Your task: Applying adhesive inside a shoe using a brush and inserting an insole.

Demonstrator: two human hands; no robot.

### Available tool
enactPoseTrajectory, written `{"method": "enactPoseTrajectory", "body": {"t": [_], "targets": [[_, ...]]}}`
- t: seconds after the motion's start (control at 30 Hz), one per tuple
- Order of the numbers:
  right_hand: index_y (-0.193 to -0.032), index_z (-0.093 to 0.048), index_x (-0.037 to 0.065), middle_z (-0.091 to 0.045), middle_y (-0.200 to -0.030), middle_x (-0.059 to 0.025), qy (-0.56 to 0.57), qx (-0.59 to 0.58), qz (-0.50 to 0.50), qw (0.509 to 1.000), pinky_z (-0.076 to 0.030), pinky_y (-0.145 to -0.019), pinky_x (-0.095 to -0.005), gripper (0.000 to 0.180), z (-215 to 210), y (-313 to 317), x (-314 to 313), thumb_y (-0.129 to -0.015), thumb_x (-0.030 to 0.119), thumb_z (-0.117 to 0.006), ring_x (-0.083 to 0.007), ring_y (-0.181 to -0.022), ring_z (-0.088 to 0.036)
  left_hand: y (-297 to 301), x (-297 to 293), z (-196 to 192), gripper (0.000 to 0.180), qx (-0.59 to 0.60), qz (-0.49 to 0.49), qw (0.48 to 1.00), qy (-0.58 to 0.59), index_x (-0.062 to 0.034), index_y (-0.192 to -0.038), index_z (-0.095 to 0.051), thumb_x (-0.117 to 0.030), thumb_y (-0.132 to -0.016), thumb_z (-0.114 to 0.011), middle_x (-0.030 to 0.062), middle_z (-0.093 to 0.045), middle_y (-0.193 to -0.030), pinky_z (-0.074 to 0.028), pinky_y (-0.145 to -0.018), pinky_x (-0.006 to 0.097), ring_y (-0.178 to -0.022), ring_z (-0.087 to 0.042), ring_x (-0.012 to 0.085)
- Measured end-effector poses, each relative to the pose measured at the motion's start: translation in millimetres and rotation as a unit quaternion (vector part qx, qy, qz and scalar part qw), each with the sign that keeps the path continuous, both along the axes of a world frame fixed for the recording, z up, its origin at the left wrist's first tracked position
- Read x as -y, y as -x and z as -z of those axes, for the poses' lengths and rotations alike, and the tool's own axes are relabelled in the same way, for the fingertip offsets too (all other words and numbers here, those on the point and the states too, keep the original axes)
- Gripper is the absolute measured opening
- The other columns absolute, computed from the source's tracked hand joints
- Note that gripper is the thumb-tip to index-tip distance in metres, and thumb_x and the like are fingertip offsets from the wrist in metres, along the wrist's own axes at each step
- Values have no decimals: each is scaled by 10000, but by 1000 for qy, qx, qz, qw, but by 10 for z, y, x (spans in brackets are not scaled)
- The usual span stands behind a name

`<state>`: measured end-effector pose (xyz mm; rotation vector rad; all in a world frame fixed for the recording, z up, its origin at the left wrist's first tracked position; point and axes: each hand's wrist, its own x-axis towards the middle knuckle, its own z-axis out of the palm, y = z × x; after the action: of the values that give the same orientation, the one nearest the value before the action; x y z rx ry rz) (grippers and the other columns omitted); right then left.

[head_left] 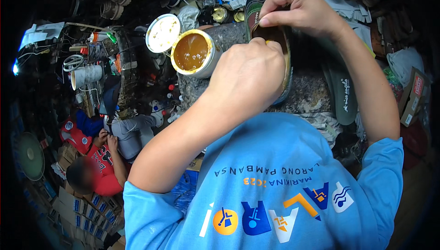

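A shoe [251, 13] with a green and dark upper lies on the dark work block in front of me. My right hand [297, 9] is closed in a pinch at the shoe's opening, thumb and fingertips on its edge. Over the near part of the shoe my left hand [252, 64] is closed in a fist. A bit of yellow shows by its fingertips, but what it grips is hidden. Left of that hand stands an open tub of amber glue [191, 53], with a glue-smeared white lid [163, 33] beside it.
A grey-green insole [346, 96] hangs over the block's right side. The stained work block [192, 85] carries the tub. At far right is a cardboard box [415, 96]. A person in red [107, 167] sits at lower left. A white cup [87, 76] lies farther left.
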<state>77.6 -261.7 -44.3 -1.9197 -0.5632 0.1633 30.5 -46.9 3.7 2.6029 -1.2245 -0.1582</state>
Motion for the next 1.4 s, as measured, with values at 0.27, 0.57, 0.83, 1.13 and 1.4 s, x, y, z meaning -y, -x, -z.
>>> {"method": "enactPoseTrajectory", "body": {"t": [0.27, 0.57, 0.83, 1.13, 1.4], "targets": [[-913, -769, -22, -695, -847, -33, 18, -37, 10, 999, -502, -750, -274, 123, -49, 10, 82, -908, 100, -786, -111, -817, -650, -109, -68, -278, 83, -96, 41, 994, 38, 56, -741, -650, -16, -774, -623, 288, -654, -697, -563, -724, 546, -717, -698, 453], [-936, -799, -34, -785, -900, -84, -48, -124, 12, 991, -562, -760, -274, 109, -17, -53, 115, -865, 24, -857, -124, -840, -724, -114, -182, -390, 163, -107, 99, 988, 41, 86, -833, -712, -11, -719, -649, 292, -671, -718, -584, -751, 524, -736, -716, 445], [-953, -802, -24, -770, -878, -59, 2, -66, 10, 998, -550, -740, -263, 103, -166, 2, 10, -888, 45, -842, -108, -813, -705, -78, -213, -507, 121, -116, 139, 983, 16, 71, -837, -650, -28, -768, -643, 282, -661, -750, -550, -728, 555, -768, -688, 462], [-975, -804, -1, -802, -875, -82, -58, -82, 9, 995, -571, -746, -285, 146, -90, -9, -64, -878, 104, -833, -105, -788, -717, -41, 63, -181, 101, 9, 66, 995, -71, 41, -844, -573, -23, -810, -643, 227, -642, -716, -556, -586, 484, -638, -681, 396], [-914, -806, 9, -782, -812, -98, -59, -74, 5, 996, -543, -674, -295, 126, -73, -5, -44, -844, 111, -830, -128, -717, -704, 168, 18, -557, 117, -39, 74, 989, -123, 22, -853, -570, -46, -832, -663, 201, -651, -717, -567, -542, 463, -599, -694, 376]]}}
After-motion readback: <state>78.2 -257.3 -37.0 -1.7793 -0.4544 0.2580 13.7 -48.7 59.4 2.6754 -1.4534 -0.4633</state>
